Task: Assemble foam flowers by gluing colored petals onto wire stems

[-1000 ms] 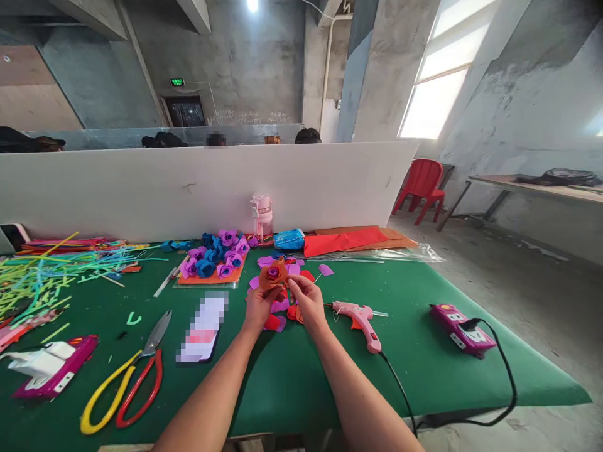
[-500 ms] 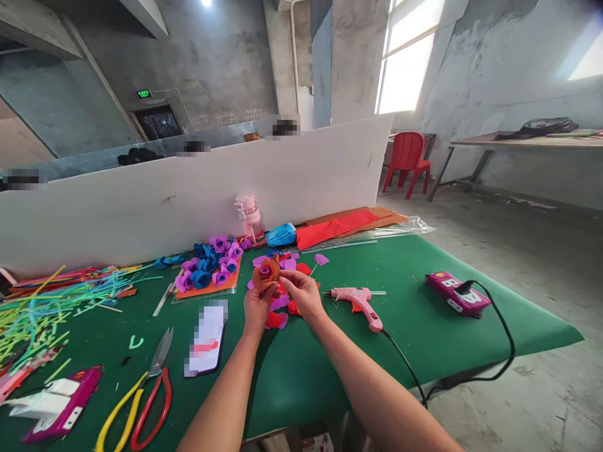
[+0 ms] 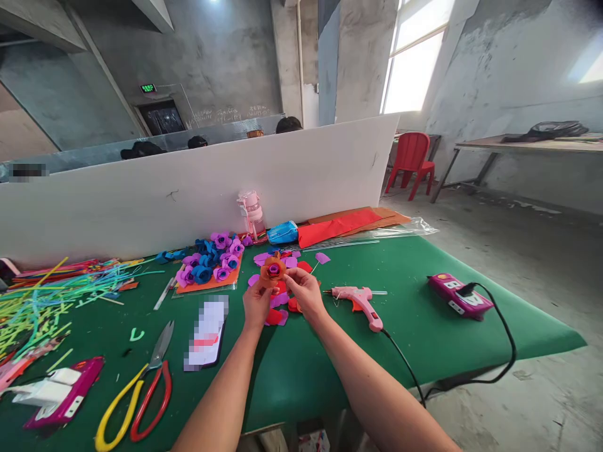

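An orange foam rose with a purple centre (image 3: 273, 270) is held up just above the green table (image 3: 330, 358). My left hand (image 3: 257, 306) is closed around its base from below. My right hand (image 3: 305, 292) pinches the flower's right side with thumb and fingers. Loose purple and red foam petals (image 3: 277, 314) lie on the cloth right under both hands. A pink glue gun (image 3: 360, 302) rests a little to the right of my right hand.
Finished purple and blue roses (image 3: 210, 263) sit on an orange sheet. Scissors (image 3: 141, 389), a phone (image 3: 207, 331), green sticks (image 3: 42, 295), two pink power strips (image 3: 459, 296) (image 3: 59, 389), a pink bottle (image 3: 253, 212) and red sheets (image 3: 339, 226) lie around. A white divider (image 3: 188, 182) backs the table; people sit behind it.
The view shifted slightly. Both hands stay on the orange rose, which sits a touch further right; my right fingers have closed in nearer to its petals.
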`<action>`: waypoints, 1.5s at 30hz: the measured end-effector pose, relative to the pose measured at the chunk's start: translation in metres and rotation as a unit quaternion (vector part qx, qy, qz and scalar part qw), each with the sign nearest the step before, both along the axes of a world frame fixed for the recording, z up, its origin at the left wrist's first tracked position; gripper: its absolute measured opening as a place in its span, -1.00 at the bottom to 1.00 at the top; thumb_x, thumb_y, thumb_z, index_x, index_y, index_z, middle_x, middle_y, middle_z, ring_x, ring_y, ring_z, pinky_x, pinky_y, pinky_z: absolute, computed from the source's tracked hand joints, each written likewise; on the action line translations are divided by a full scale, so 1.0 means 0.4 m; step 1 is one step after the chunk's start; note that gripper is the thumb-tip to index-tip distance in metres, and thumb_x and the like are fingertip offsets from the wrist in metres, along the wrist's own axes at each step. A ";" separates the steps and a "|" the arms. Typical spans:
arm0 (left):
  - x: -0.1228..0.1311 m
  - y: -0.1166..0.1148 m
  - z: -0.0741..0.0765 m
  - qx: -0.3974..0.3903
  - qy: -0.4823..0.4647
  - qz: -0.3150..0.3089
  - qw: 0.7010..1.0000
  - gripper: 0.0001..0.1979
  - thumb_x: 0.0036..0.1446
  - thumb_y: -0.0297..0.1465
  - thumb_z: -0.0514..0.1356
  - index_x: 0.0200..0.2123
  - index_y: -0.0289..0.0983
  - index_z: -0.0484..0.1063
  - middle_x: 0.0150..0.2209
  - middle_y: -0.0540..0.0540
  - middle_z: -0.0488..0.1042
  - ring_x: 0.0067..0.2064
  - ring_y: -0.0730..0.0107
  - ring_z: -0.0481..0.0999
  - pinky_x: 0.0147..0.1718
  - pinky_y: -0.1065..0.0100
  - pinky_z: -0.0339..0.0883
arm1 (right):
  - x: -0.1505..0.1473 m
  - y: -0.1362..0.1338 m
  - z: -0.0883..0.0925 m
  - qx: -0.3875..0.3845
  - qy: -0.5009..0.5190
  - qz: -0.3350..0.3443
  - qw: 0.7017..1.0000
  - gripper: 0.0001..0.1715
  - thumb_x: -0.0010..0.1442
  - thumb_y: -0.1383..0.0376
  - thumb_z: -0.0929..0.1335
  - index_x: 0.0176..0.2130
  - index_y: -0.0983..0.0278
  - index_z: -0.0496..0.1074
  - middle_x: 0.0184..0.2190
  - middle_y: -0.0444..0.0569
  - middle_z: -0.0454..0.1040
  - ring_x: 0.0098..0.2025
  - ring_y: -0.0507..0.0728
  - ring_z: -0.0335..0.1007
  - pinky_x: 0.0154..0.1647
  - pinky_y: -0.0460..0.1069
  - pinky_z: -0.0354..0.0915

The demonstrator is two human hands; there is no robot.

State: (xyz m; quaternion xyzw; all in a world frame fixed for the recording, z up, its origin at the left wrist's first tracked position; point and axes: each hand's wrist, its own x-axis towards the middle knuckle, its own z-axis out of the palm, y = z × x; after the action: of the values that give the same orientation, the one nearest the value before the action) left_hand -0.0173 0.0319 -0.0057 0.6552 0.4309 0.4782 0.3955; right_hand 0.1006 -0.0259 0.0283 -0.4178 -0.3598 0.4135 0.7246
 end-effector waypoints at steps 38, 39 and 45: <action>-0.015 0.009 0.004 0.028 0.010 -0.011 1.000 -0.84 0.02 -0.35 0.16 -0.34 -0.24 0.51 -0.52 -0.01 0.53 -0.44 0.39 0.53 -0.41 0.43 0.39 | 0.025 0.006 -0.036 -0.081 0.109 0.001 0.991 -0.59 -0.13 0.01 0.44 -0.47 0.30 0.40 -0.61 -0.22 0.32 -0.68 -0.11 0.02 -0.68 -0.16 0.00; -0.015 0.012 0.001 0.024 0.008 -0.010 1.000 -0.84 0.02 -0.35 0.16 -0.34 -0.24 0.51 -0.52 -0.02 0.53 -0.44 0.38 0.54 -0.42 0.42 0.39 | 0.027 0.009 -0.040 -0.090 0.112 -0.004 0.990 -0.57 -0.12 -0.01 0.43 -0.46 0.30 0.40 -0.60 -0.20 0.33 -0.68 -0.11 0.02 -0.68 -0.16 0.00; -0.008 -0.007 0.030 0.033 0.015 0.007 0.999 -0.87 -0.01 -0.41 0.17 -0.35 -0.27 0.48 -0.50 0.00 0.49 -0.46 0.43 0.49 -0.42 0.43 0.37 | 0.011 0.013 -0.057 -0.088 0.036 -0.067 0.993 -0.53 -0.06 -0.06 0.37 -0.54 0.30 0.34 -0.71 -0.26 0.15 -0.69 -0.09 -0.07 -0.69 -0.14 -0.10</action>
State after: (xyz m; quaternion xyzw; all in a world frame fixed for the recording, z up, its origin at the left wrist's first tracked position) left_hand -0.0206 0.0292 0.0063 0.6718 0.4256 0.4851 0.3635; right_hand 0.1051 -0.0209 0.0053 -0.4881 -0.2668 0.4093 0.7232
